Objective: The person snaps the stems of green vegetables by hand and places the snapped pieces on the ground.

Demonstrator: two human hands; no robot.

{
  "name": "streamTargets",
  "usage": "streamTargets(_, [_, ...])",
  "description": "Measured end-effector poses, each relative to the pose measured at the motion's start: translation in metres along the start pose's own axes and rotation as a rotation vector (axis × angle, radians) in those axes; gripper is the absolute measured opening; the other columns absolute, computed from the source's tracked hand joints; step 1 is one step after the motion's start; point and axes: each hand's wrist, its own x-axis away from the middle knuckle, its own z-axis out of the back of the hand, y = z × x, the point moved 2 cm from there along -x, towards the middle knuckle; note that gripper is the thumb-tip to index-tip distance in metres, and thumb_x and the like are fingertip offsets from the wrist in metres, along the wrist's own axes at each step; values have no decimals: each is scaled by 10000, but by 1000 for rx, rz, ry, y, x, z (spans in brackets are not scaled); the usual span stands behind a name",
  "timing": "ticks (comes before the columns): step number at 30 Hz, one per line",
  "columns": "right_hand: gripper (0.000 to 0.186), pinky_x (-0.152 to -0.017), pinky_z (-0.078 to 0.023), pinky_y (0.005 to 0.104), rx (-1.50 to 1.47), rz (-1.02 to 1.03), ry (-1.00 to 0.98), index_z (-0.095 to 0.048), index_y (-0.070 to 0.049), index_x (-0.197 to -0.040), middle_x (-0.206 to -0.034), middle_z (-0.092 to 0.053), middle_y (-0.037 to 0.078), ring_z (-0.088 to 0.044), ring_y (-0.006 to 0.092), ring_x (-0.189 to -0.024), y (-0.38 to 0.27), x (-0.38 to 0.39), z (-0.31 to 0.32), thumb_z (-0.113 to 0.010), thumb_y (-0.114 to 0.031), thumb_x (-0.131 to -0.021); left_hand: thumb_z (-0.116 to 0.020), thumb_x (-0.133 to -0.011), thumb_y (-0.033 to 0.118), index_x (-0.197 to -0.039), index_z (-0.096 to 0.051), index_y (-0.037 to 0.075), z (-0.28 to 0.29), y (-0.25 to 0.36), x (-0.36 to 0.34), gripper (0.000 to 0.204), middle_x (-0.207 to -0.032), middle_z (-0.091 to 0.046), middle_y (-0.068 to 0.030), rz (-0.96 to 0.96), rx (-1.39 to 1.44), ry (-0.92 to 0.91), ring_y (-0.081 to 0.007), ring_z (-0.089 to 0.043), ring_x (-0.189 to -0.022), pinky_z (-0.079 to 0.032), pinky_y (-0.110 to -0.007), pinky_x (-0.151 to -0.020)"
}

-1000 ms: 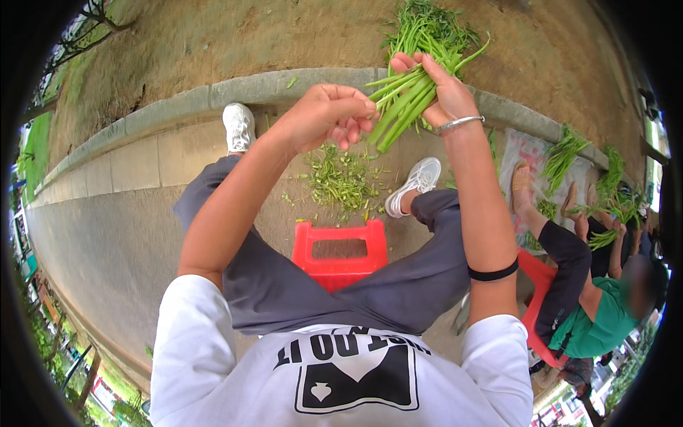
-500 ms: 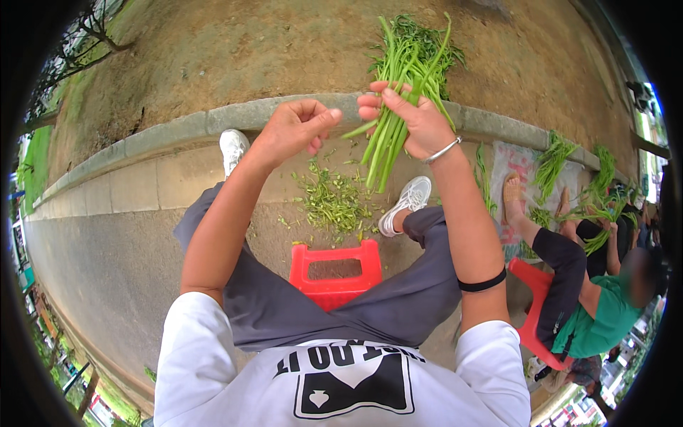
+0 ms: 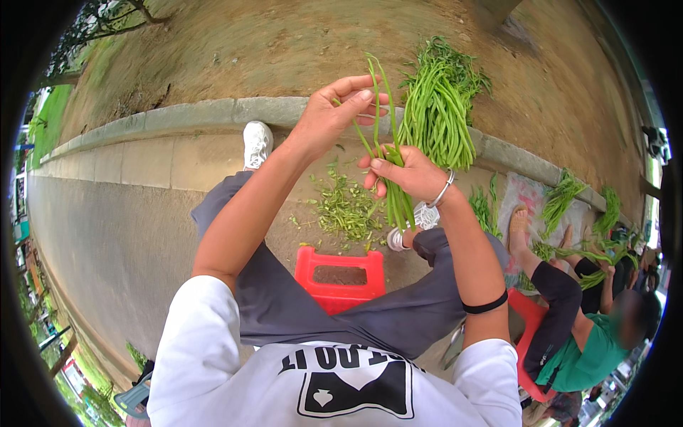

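Note:
My right hand (image 3: 405, 175) is closed around a small bunch of long green leafy-vegetable stems (image 3: 400, 203). Their lower ends hang below the fist, and a few thin ones rise above it. Up and to the left, my left hand (image 3: 345, 114) has its fingers stretched out behind those upper stems, thumb apart; whether it touches them is unclear. Just beyond the right hand, a large pile of the same stems (image 3: 440, 121), leafy at the far end, lies over the kerb. Short trimmed bits (image 3: 347, 212) are scattered on the pavement between my feet.
A red plastic stool (image 3: 340, 285) stands between my legs. The stone kerb (image 3: 206, 117) runs across, with bare soil past it. At right, a person in a green shirt (image 3: 597, 341) sits on a red stool, near a plastic sheet (image 3: 523, 188) with more bunches (image 3: 562, 199).
The larger bundle formerly under my right hand now lies apart on the kerb, and that hand has come nearer with fewer stems. My left hand has moved right, to the stems' upper ends.

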Motion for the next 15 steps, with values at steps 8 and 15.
streamTargets(8, [249, -586, -473, 230, -18, -38, -79, -538, 19, -1025, -744, -615, 49, -547, 75, -584, 9, -2, -2, -473, -197, -918, -531, -882, 162, -1164, -510, 18, 9, 4, 0, 317, -1034, -620, -123, -43, -15, 84, -179, -604, -921, -485, -326, -794])
streamTargets(15, [248, -576, -474, 229, 3, -49, -112, -540, 19, -1026, -728, -609, 42, -534, 66, -562, 13, 0, -1, -472, -194, -918, -575, -856, 163, -1108, -551, 29, 12, 11, 0, 286, -993, -635, -105, -40, -7, 159, -157, -615, -859, -496, -304, -764])
